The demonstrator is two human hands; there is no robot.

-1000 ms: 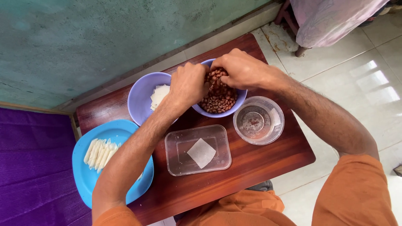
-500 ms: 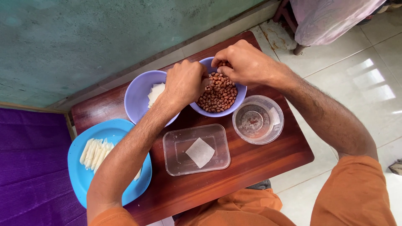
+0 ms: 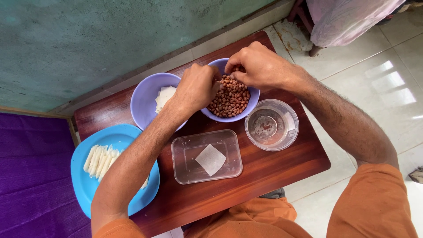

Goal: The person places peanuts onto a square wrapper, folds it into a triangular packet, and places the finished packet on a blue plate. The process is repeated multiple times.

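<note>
1. My left hand (image 3: 197, 88) and my right hand (image 3: 257, 66) meet over the far rim of the lilac bowl of peanuts (image 3: 231, 98); the bowl stands on the small wooden table (image 3: 282, 165), toward its far edge, between the second lilac bowl (image 3: 147, 99) and the round clear tub (image 3: 272, 124), which stands near me on the right.
2. Left hand: fingers curled together, tips pinched on something small at the bowl's rim; what they hold is hidden, so I cannot tell whether it is a nut. Right hand: fingers bunched and bent downward over the nuts; its tips are hidden too, so its grip I cannot tell.
3. To do this well, in my judgement: keep both hands low over the bowl so a dropped nut falls back in; work with fingertips only; keep wrists clear of the rim so the bowl does not tip.
4. Orientation: the bowl is round, upright, mouth upward, with no long axis; the nuts are oval and lie pointing every way.
5. Surroundings: the second bowl holds white pieces (image 3: 165, 94); a rectangular clear tray (image 3: 207, 156) with a white square in it lies nearer me, long side across the table; a blue plate (image 3: 88, 185) with pale strips (image 3: 100, 161) overhangs the left end.
</note>
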